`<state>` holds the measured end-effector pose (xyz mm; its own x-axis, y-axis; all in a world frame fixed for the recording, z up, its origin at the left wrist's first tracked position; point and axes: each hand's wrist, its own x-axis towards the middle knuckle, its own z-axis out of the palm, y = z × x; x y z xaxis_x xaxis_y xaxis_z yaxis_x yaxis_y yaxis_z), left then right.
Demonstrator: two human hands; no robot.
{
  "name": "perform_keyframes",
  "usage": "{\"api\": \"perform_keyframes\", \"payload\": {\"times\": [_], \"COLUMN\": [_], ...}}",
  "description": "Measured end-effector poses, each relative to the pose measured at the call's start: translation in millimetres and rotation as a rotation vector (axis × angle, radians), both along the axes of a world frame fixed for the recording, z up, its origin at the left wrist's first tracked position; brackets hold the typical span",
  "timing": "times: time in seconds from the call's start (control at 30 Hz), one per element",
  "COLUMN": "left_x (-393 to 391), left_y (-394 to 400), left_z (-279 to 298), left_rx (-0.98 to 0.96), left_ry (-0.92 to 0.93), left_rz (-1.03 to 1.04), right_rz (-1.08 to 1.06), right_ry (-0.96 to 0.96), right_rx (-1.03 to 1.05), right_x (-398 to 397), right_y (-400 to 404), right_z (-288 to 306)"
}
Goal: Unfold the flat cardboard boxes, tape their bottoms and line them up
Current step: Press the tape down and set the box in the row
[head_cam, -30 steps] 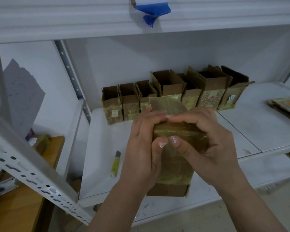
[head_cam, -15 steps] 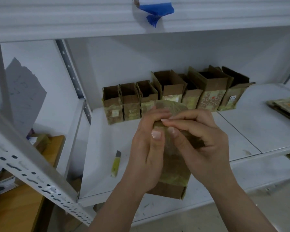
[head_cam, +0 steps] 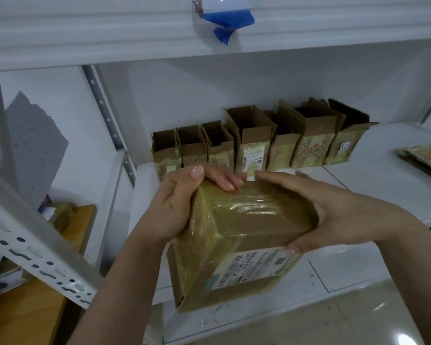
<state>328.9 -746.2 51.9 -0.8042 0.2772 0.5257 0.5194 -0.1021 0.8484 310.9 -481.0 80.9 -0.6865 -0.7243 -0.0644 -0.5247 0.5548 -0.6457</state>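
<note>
Both hands hold one brown cardboard box wrapped in yellowish glossy tape [head_cam: 237, 235] in the air in front of the white metal shelf [head_cam: 383, 175], taped bottom face turned up toward the camera. Left hand [head_cam: 177, 202] grips the box's left top edge, thumb up, fingers curled over the far corner; right hand [head_cam: 339, 212] clasps the right end, fingers across the far side and thumb pressed on the near edge just above the white printed shipping label [head_cam: 254, 267]. Step looks like pressing the tape down on the bottom. To do it well: run thumbs along the seam and round the corners until the wrinkled film lies flat, keep the box squared so the flaps do not bow, then flip it open side up and set it beside the row of open brown cardboard boxes [head_cam: 256, 143] at the back of the shelf. Versus a second ago: hands were bunched together with thumbs meeting over a narrow upright face; now they are spread to opposite ends, the box is turned broad side on and sits closer to the camera, and the small yellow utility knife on the shelf is hidden.
</note>
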Motion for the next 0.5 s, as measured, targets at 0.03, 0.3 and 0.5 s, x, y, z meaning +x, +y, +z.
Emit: {"api": "perform_keyframes", "payload": {"times": [0.03, 0.3, 0.5], "left_x": [-1.6, 5.9, 12.6], "left_y": [0.8, 37.1, 58.2], "left_z": [-1.5, -34.2, -37.1], "left_rx": [-0.008, -0.181, -0.081], "left_ry": [-0.003, 0.011, -0.195], "left_rz": [0.081, 0.683, 0.416], "right_rz": [-0.033, -0.865, -0.715], "right_ry": [-0.02, 0.205, 0.009], "right_rx": [-0.029, -0.126, -0.658], "right_x": [-0.1, -9.3, -5.7], "right_y": [-2.2, -39.7, -51.3], "right_z": [-0.3, -21.7, -27.7]}}
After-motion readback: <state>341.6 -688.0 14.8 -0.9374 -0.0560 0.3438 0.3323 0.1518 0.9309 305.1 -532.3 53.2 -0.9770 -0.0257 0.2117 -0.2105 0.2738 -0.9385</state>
